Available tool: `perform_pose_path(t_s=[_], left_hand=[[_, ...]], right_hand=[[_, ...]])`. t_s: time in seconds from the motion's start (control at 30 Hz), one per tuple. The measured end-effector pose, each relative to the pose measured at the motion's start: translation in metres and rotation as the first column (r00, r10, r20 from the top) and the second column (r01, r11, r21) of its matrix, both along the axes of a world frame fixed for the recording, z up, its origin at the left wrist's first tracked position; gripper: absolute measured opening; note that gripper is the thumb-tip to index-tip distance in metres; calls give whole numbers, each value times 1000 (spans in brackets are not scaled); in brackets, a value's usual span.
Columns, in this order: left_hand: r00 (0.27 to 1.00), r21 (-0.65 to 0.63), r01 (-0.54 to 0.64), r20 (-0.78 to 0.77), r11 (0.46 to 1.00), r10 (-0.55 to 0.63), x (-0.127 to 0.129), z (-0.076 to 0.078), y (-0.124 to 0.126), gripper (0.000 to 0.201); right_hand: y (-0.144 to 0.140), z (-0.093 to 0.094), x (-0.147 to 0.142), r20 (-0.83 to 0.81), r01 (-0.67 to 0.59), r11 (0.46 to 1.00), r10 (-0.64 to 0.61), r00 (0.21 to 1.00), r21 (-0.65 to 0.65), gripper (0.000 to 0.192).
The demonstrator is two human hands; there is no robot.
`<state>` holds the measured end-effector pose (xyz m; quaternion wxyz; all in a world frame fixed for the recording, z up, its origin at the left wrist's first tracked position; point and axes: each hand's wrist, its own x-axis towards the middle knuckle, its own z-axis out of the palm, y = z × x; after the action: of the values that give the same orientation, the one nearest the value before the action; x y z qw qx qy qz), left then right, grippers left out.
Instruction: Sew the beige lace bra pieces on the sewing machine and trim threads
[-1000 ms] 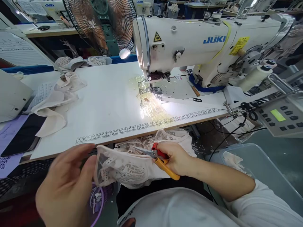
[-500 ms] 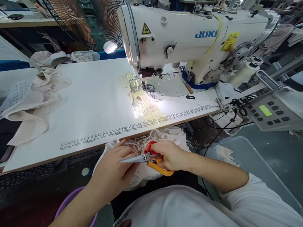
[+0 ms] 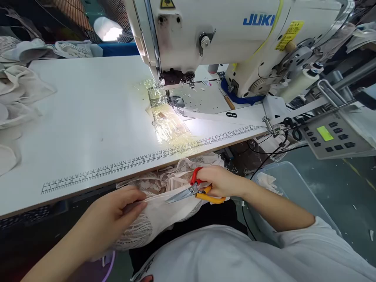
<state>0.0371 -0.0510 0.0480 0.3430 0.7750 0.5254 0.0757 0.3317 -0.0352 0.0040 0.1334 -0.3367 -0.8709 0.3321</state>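
A white lace bra [image 3: 160, 211] lies over my lap, just below the front edge of the sewing table. My left hand [image 3: 117, 213] pinches its edge between thumb and fingers, at the left. In my right hand [image 3: 219, 181] are scissors [image 3: 192, 190] with one red and one orange handle. Their blades point left over the pale fabric and look nearly closed. Whether the blades touch the cloth I cannot tell.
A JUKI sewing machine [image 3: 205, 39] stands on the white table [image 3: 88, 117], which has a printed ruler [image 3: 147, 158]. A razor blade [image 3: 231, 114] and a wooden-handled tool [image 3: 227, 100] lie near it. More white pieces [image 3: 20, 90] are at left; a plastic bin [image 3: 296, 188] is at right.
My left hand has moved left, away from the scissors, drawing the fabric edge out. The scissors have shifted slightly right. The camera view has moved closer to the table.
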Motion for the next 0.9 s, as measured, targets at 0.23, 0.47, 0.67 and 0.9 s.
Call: perform_pose_path(t_s=[0.23,0.47,0.67,0.9], left_hand=[[998,-12,-42,36,999,42,-6,-2,5,24],[996,-35,-72,44,997,73,-10,-9,7,28],[980,-140,-200,-41,970,196,-8,-7,2,35],[965,-194,-256,12,947,263,-1,-1,-5,34]], right_hand=[[-4,-10,16,-136,236,968,-223,965,91,8],[-20,-6,15,181,470,857,-438,881,-213,25],[-28,-22,-6,245,661,668,-616,748,-342,29],[-36,-35,-13,176,772,519,-776,605,-368,34]])
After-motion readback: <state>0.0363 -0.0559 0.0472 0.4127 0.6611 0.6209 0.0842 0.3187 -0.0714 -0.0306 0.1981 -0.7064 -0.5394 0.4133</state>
